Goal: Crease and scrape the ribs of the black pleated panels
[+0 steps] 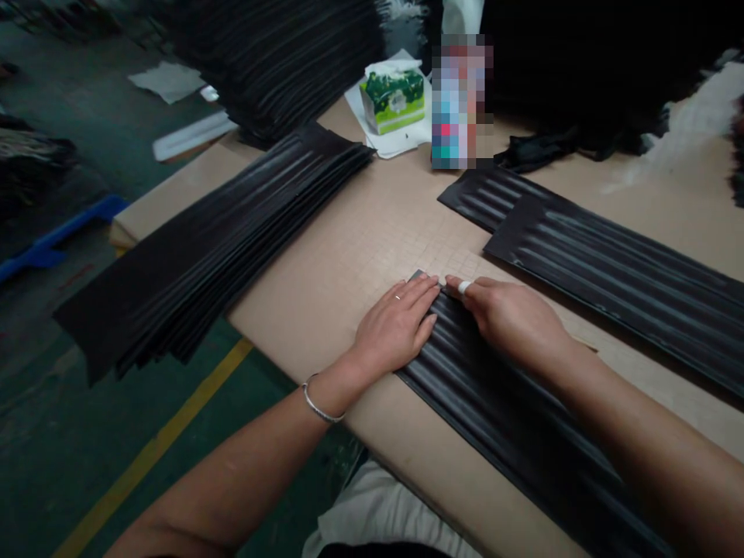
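A long dark, ribbed panel point(465, 387) lies on the table, running from near its middle down to the bottom right. My left hand point(392, 322) rests flat across the panel's far end, fingers stretched out together. Under its fingertips a small grey straight-edged piece point(417, 274) shows, mostly covered. My right hand point(511, 310) is closed at the same end, its fingertips close to those of the left. A white wrap circles one of its fingers. Whatever it grips is hidden by the fingers.
A fanned stack of dark panels point(215, 240) overhangs the table point(325, 310) edge at left. More ribbed panels point(610, 279) lie at right. Behind stand a green tissue pack point(395, 101) and a pixelated item point(459, 108). Large dark piles point(279, 54) rise at the back.
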A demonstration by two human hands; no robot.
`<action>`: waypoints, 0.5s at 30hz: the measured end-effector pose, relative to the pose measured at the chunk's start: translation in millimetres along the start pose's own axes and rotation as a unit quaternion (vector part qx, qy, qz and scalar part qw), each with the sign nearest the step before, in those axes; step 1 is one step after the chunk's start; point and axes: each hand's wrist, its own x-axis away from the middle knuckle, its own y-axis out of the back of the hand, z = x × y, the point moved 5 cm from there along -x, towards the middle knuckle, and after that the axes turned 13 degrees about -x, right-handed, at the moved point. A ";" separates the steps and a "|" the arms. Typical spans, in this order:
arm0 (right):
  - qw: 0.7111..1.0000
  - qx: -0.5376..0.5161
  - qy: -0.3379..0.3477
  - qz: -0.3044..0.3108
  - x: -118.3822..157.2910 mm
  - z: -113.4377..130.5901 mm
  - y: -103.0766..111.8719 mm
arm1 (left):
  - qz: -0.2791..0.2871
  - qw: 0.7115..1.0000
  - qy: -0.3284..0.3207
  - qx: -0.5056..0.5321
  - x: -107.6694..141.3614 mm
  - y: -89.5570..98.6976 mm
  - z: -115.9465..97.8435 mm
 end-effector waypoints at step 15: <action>0.994 -0.047 -0.066 0.080 135.4 -86.0 18.6 | 0.005 1.000 -0.013 0.007 -4.4 0.3 3.7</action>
